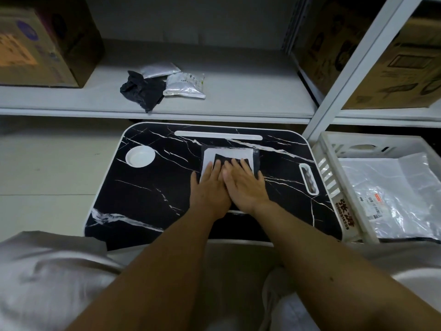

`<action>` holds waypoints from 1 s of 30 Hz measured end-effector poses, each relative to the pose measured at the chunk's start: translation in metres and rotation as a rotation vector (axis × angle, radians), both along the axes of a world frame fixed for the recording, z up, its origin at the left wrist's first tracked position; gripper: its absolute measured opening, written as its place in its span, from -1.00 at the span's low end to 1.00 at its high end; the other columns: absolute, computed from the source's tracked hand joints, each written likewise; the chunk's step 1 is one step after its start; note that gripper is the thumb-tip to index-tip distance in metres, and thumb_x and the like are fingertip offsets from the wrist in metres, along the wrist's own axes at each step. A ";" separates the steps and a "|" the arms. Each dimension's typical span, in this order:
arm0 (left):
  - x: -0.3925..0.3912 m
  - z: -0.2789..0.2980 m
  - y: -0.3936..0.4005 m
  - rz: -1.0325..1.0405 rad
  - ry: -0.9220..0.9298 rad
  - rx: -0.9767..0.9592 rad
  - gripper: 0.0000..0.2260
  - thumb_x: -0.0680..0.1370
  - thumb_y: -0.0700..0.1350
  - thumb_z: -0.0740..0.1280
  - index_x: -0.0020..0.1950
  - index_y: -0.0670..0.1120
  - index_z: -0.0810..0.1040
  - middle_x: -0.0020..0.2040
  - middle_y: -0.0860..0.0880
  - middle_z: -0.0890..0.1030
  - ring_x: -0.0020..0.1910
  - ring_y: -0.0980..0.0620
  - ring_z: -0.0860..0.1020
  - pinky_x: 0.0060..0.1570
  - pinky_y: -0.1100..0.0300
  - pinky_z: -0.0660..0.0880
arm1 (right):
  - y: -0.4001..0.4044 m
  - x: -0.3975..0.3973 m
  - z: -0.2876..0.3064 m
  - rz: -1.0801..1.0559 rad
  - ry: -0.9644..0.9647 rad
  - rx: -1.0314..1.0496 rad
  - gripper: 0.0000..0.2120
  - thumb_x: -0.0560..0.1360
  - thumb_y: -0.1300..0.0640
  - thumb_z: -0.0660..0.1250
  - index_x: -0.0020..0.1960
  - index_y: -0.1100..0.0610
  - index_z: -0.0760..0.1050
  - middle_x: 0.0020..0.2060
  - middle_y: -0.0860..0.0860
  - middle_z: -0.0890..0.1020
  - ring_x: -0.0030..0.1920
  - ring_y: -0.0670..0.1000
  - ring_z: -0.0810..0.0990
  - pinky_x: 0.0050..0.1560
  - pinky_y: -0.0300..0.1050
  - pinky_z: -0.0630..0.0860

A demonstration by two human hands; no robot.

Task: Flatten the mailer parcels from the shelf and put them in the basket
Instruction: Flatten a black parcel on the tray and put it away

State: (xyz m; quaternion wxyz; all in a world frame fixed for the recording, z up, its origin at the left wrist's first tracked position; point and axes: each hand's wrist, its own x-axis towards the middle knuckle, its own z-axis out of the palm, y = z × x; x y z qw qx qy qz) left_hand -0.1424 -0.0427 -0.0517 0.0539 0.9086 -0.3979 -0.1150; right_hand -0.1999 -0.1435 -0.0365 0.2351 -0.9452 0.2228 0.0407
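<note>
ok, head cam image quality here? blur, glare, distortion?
Head view: dim, bluish light; wide-angle bends the shelf edge and upright. Boxes at the corners look soft. Glare on the clear mailer in the basket. Both hands and the black parcel fairly sharp.

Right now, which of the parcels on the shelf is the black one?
The crumpled black parcel at the left front of the pile on the shelf; the other two parcels beside and behind it are silvery white.

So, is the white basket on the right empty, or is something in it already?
Not empty. The white basket already holds clear plastic mailers, lying flat; one carries a printed label.
</note>
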 end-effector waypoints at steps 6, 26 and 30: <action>0.008 -0.003 -0.005 0.026 0.121 0.061 -0.47 0.65 0.07 -0.05 0.58 -0.02 -0.13 0.58 0.00 -0.15 0.55 0.02 -0.20 0.46 -0.23 -0.14 | -0.008 0.008 -0.011 -0.076 0.061 0.019 -0.49 0.64 -0.18 -0.17 0.53 -0.05 0.16 0.58 -0.04 0.00 0.56 -0.08 -0.14 0.48 0.29 -0.19; 0.033 0.004 -0.019 -0.006 0.230 0.078 -0.55 0.67 0.05 -0.16 0.57 0.09 -0.05 0.58 0.04 -0.07 0.55 -0.02 -0.14 0.43 -0.31 -0.11 | -0.018 0.017 -0.015 -0.171 0.082 0.107 -0.62 0.64 -0.06 -0.10 0.33 -0.07 0.36 0.45 -0.10 0.26 0.54 0.06 0.03 0.41 0.36 0.05; 0.033 -0.001 -0.021 0.137 0.349 0.085 -0.52 0.64 0.14 -0.19 0.57 0.13 -0.08 0.58 0.05 -0.13 0.55 -0.04 -0.19 0.41 -0.31 -0.17 | -0.023 0.018 -0.010 -0.211 0.200 0.221 -0.51 0.59 -0.23 -0.15 0.50 -0.24 0.15 0.57 -0.10 0.01 0.56 0.07 -0.11 0.43 0.39 -0.09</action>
